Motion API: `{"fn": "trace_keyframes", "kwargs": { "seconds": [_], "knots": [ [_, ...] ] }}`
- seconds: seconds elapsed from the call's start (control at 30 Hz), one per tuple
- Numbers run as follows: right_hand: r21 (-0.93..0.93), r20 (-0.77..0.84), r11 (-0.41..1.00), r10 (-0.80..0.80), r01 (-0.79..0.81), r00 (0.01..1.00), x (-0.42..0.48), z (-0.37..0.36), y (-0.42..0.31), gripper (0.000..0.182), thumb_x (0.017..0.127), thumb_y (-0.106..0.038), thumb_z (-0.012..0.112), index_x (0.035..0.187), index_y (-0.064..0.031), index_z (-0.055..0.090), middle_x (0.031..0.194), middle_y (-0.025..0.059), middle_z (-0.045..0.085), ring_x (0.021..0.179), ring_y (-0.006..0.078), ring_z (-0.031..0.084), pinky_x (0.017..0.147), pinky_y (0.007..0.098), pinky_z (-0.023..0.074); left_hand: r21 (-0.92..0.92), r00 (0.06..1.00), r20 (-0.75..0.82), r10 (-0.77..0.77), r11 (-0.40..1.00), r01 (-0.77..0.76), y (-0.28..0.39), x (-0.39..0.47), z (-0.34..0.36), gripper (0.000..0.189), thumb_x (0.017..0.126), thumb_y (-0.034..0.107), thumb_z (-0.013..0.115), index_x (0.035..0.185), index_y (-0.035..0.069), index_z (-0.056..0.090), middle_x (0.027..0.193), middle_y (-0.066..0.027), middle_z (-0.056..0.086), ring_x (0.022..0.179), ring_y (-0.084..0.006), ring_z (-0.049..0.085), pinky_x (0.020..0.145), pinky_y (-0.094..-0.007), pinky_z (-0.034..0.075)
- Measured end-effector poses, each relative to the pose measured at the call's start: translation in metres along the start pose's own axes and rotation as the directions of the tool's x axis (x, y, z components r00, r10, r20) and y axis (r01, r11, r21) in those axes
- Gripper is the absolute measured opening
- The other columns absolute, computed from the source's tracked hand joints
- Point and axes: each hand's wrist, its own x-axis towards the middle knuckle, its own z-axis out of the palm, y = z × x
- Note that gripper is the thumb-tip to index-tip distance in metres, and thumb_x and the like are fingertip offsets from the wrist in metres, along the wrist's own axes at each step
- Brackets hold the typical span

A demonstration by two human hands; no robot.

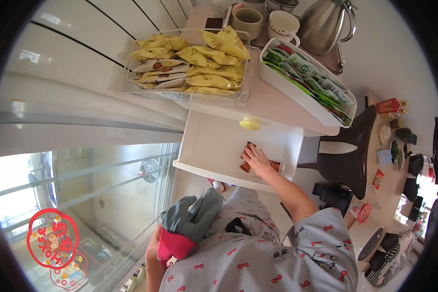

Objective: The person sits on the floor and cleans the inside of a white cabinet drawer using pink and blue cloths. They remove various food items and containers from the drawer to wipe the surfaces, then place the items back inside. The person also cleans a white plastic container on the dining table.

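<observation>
An open white drawer point(211, 140) extends out in front of me. Inside it, my right hand point(257, 159) lies over brown snack packets point(245, 166), fingers reaching across them. Whether those fingers grip a packet is hidden. Behind that hand, close to the drawer's back, rests a small yellow packet point(249, 123). Down at my left side, my left hand point(154, 239) holds a bundled cloth point(193, 215), grey-green with a bright pink part, against my body.
Above the drawer, a clear plastic bin point(241, 93) holds yellow packets beside a white bin point(299, 89) of green packets. Mugs point(283, 25) and a steel kettle point(321, 27) stand behind. Glass panels point(124, 197) flank the left; a dark chair point(345, 160) and dining table point(377, 197) stand right.
</observation>
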Motion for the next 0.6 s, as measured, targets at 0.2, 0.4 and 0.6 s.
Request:
{"fn": "trace_keyframes", "kwargs": {
  "seconds": [0.2,0.4,0.6],
  "knots": [
    [-0.151,0.014,0.985,-0.077,0.078,0.997,0.023,0.043,-0.001,0.036,0.086,-0.014,0.059,0.122,-0.0151,0.054,0.124,0.0036,0.049,0.125,0.0256,0.041,0.099,0.0434,0.0357,0.024,0.998,-0.052,-0.044,0.999,0.046,0.004,-0.010,0.005,0.061,0.074,0.015,0.082,0.128,0.004,0.055,0.121,-0.0054,0.062,0.109,-0.0156,0.058,0.094,-0.0325,0.047],
    [-0.206,0.159,0.968,-0.111,0.142,0.981,0.022,0.013,0.011,0.030,0.081,-0.020,0.066,0.111,-0.0172,0.063,0.111,0.0018,0.056,0.117,0.0203,0.046,0.100,0.0420,0.0337,0.014,0.997,-0.063,-0.047,0.999,0.048,0.005,-0.010,0.012,0.060,0.075,0.015,0.081,0.127,0.004,0.055,0.121,-0.0054,0.062,0.108,-0.0156,0.058,0.094,-0.0323,0.047],
    [-0.235,0.198,0.931,-0.236,0.280,0.951,-0.019,-0.023,0.028,0.038,0.078,-0.022,0.069,0.114,-0.0142,0.060,0.119,0.0045,0.052,0.118,0.0225,0.045,0.099,0.0525,0.0379,0.007,0.997,-0.053,-0.049,0.999,0.049,0.007,-0.005,0.019,0.059,0.075,0.015,0.081,0.127,0.004,0.055,0.120,-0.0053,0.063,0.107,-0.0155,0.058,0.094,-0.0322,0.047]
  ]
}}
